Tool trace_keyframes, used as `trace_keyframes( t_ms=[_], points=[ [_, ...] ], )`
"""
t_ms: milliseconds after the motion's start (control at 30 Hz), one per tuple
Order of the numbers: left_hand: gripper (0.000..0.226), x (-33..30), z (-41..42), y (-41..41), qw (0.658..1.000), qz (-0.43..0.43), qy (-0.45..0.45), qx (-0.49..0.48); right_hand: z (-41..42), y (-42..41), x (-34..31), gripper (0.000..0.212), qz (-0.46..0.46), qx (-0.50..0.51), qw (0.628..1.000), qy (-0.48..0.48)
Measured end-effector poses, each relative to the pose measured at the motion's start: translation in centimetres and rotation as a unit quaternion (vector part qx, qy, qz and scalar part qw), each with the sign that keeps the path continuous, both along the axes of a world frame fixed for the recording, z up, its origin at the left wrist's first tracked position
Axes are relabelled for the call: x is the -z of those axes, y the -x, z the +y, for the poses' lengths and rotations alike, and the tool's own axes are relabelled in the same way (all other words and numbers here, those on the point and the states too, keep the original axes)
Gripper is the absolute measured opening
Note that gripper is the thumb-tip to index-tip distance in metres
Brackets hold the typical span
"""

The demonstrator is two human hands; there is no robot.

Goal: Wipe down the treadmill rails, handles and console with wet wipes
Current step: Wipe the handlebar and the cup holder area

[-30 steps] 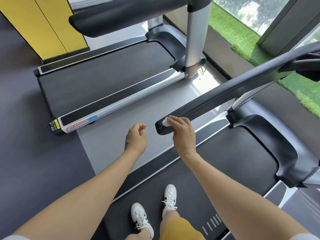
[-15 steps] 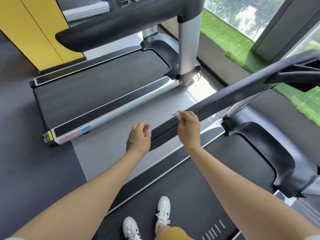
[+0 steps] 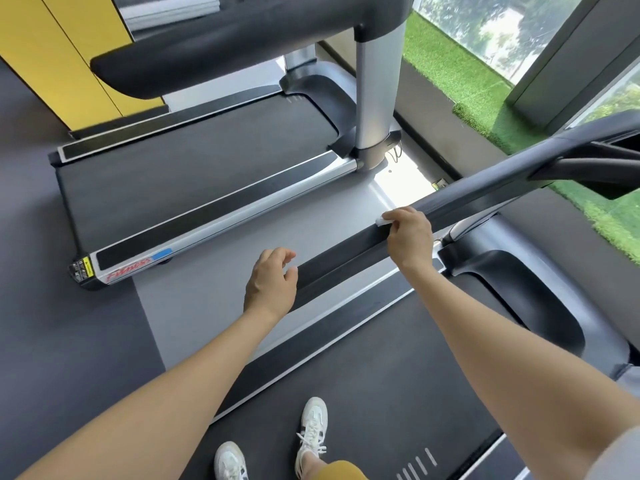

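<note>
Our right hand [image 3: 410, 237] pinches a small white wet wipe [image 3: 383, 220] against the long black padded handrail [image 3: 485, 192] of our treadmill. Our left hand [image 3: 272, 285] hangs loosely curled, holding nothing, just beside the rail's near end.

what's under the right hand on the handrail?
A white wet wipe, pressed onto the black handrail by the right hand. Only a small corner shows past the fingers; the rest of it is covered by the hand.

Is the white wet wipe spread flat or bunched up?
Bunched up. Only a small crumpled wad of the white wet wipe shows at the fingertips of the right hand, pressed on the long black handrail.
</note>
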State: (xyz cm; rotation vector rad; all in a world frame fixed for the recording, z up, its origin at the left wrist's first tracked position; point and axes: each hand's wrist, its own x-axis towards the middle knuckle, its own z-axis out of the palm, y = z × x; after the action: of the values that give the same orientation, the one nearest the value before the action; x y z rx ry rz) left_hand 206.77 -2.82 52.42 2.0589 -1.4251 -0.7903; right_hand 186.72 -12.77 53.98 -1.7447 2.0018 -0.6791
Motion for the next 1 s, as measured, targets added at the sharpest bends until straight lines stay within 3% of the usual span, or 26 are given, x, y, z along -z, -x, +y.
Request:
trace_keyframes(
  t_ms=[267,567,833,1000],
  points=[
    [0.024,1.0,3.1,-4.0,1.000,0.011,-0.019,-0.014,6.4,-7.0,1.1,0.038,-0.008,-0.054,0.998,-0.020],
    [0.023,2.3,6.4,-7.5,0.989,0.133,-0.059,-0.026,14.0,-14.5,2.9,0.034,-0.009,-0.135,0.991,-0.014],
    [0.025,3.0,8.9,-10.1,0.987,0.141,-0.074,-0.025,19.2,-17.2,4.1,0.032,0.022,-0.243,0.970,-0.014],
    [0.025,3.4,9.4,-11.0,0.987,0.141,-0.070,-0.026,17.9,-16.8,3.2,0.028,-0.011,-0.127,0.988,0.092]
  ],
)
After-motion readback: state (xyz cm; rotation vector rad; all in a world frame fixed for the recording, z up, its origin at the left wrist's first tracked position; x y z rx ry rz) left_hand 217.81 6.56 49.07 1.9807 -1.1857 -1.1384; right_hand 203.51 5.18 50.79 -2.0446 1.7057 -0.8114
